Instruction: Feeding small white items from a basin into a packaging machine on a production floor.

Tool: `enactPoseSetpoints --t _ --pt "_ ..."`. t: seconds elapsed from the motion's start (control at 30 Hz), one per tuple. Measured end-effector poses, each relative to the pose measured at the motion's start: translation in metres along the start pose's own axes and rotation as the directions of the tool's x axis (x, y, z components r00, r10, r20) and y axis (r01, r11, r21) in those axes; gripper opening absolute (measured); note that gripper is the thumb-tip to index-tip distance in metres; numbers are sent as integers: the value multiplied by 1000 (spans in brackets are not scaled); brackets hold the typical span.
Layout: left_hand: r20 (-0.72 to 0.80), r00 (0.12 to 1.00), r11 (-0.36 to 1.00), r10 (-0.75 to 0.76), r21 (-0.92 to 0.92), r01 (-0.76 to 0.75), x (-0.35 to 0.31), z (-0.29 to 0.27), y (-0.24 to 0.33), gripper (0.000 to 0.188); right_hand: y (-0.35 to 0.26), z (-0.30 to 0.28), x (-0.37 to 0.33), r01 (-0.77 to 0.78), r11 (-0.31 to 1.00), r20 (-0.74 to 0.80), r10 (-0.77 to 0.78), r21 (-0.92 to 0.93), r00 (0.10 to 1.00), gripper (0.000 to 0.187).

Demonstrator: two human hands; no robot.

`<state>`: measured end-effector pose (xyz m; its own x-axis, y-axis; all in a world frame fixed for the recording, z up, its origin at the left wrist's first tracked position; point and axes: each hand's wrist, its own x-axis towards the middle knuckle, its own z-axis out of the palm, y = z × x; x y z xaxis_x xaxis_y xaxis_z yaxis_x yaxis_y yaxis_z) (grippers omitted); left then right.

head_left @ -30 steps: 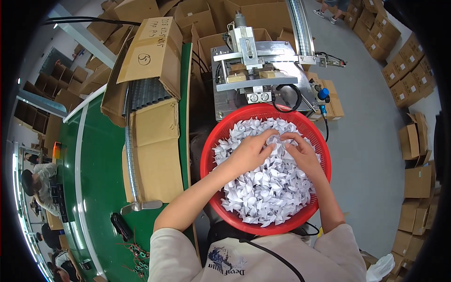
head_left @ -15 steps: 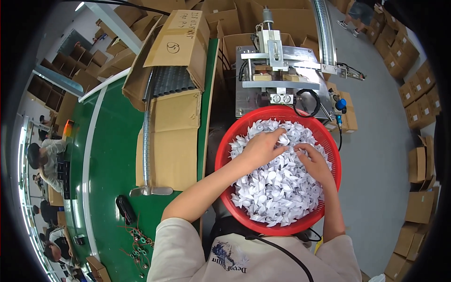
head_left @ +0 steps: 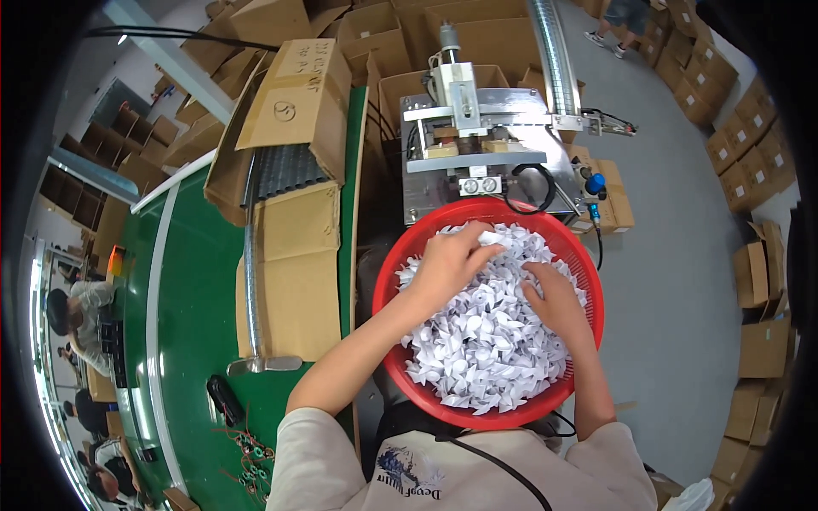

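A red plastic basket heaped with small folded white paper pieces, shaped like little pinwheels, sits in front of me. Above the far left part of the heap, my left hand pinches one white paper piece between thumb and fingers. My right hand rests over the right side of the heap, thumb and forefinger slightly apart, with no piece visible between them. Its other fingers are partly hidden.
Beyond the basket stands a metal press machine with a blue-knobbed regulator. On the green table at left lie an open carton of dark tubes, a golf club, a black case and wired parts. Stacked cartons line the right.
The view has shifted a little, moving the basket and machine left in the picture. My left hand has lifted slightly with a white paper piece; the right hand stays over the heap.
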<state>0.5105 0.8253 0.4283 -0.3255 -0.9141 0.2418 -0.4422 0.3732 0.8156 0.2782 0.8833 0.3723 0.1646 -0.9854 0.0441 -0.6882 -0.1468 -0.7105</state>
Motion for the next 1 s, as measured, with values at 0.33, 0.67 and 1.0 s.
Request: enactPoseSetpoints --t 0.33,0.67,1.0 --pt "-298 836 779 460 587 -220 87 -42 8 23 -14 -9 0 -58 996 88 52 72 995 33" --pt "-297 819 701 490 694 -168 92 -38 -13 42 -6 -1 -5 101 993 128 -108 56 986 33" --pt "181 983 795 21 593 -126 -48 8 -26 42 -32 -15 20 133 987 92 -141 91 986 34"
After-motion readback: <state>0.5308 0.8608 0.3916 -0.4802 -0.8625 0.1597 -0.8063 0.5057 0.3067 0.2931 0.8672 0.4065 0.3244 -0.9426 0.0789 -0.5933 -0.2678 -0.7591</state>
